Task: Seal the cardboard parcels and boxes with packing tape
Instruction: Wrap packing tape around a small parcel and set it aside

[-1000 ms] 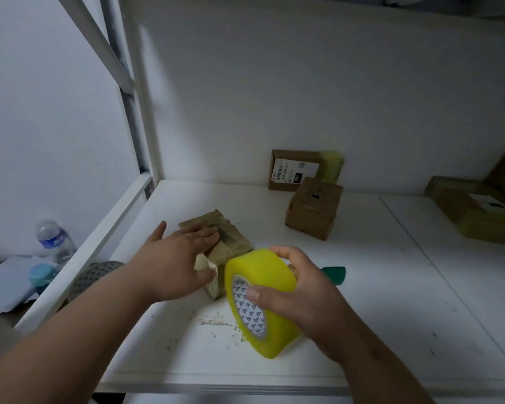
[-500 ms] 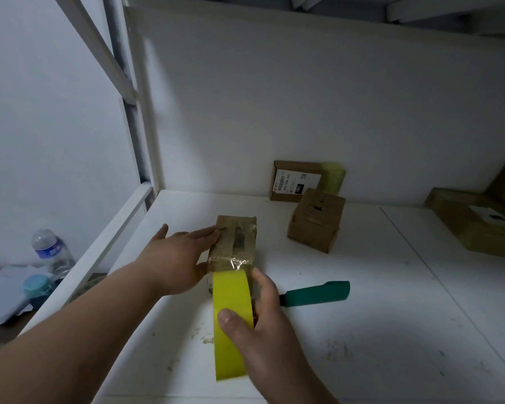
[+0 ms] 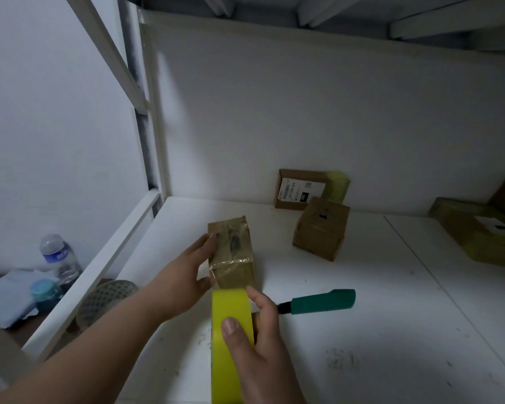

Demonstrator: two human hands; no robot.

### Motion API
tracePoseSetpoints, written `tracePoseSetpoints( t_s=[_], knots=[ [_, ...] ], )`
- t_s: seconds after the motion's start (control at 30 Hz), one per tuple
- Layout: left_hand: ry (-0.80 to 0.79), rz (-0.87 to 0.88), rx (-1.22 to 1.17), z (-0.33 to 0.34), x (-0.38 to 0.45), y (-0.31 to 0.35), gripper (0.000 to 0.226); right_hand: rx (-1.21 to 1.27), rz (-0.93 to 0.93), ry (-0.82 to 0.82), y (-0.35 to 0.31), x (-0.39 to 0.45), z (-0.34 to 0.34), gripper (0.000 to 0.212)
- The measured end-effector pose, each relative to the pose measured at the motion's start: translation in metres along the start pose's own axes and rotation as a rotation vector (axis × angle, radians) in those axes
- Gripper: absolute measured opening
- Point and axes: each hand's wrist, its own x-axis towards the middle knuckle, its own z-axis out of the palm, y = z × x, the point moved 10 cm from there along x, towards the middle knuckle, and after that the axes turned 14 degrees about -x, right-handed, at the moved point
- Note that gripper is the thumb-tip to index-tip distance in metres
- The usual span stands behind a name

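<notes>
A small brown cardboard parcel [image 3: 232, 252], wrapped in shiny clear tape, lies on the white shelf [image 3: 376, 330]. My left hand [image 3: 187, 278] rests against the parcel's left side with fingers straight, thumb near its front corner. My right hand [image 3: 257, 345] grips a yellow roll of packing tape [image 3: 231, 342] edge-on, thumb on the roll's outer face, right at the parcel's near end.
A green-handled cutter [image 3: 318, 301] lies right of the tape roll. A square cardboard box [image 3: 321, 231] and a labelled box [image 3: 301, 189] stand at the back. More taped parcels [image 3: 478, 231] sit far right. A water bottle [image 3: 57, 258] stands below left, beyond the shelf rail.
The parcel was turned lengthwise away from me. My right hand rotated the tape roll edge-on and brought it to the parcel's near end. My left hand shifted from the top to the left side.
</notes>
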Motion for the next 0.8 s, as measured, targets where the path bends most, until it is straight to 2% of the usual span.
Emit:
tracePoseSetpoints(
  t_s=[0.13,0.23,0.3,0.37,0.43,0.53,0.6,0.63,0.67,0.73,0.77,0.8],
  knots=[
    [0.126,-0.072,-0.217,-0.004,-0.015,-0.002,0.065,0.004,0.008,-0.03,0.002,0.004,0.001,0.053],
    [0.234,-0.117,-0.273,-0.011,-0.025,-0.001,0.039,0.001,0.016,-0.065,0.001,0.006,0.001,0.053],
    [0.28,-0.232,-0.417,-0.011,-0.033,-0.01,0.016,-0.012,0.006,-0.081,0.002,0.007,0.001,0.05],
    [0.25,-0.374,-0.64,-0.002,-0.045,-0.016,0.028,-0.028,-0.022,-0.09,0.0,0.007,-0.001,0.049],
    [0.186,-0.48,-0.779,0.011,-0.056,-0.016,0.046,-0.052,-0.062,-0.098,-0.001,0.008,-0.002,0.057],
    [0.122,-0.505,-0.869,0.021,-0.066,-0.007,0.061,-0.066,-0.087,-0.165,-0.003,0.007,-0.003,0.074],
    [0.061,-0.507,-0.909,0.029,-0.069,0.001,0.058,-0.089,-0.085,-0.235,-0.005,0.005,-0.007,0.086],
    [0.028,-0.502,-0.923,0.032,-0.07,0.007,0.055,-0.118,-0.088,-0.25,-0.006,0.006,-0.013,0.082],
    [0.008,-0.496,-0.931,0.035,-0.071,0.011,0.052,-0.139,-0.084,-0.241,-0.006,0.008,-0.021,0.068],
    [0.019,-0.495,-0.95,0.037,-0.073,0.015,0.051,-0.163,-0.034,-0.109,0.005,0.022,-0.051,0.033],
    [0.034,-0.501,-0.96,0.037,-0.074,0.014,0.051,-0.243,-0.024,-0.027,0.012,0.031,-0.066,0.024],
    [0.044,-0.504,-0.971,0.038,-0.075,0.014,0.05,-0.399,-0.01,0.032,0.024,0.041,-0.079,0.027]
  ],
)
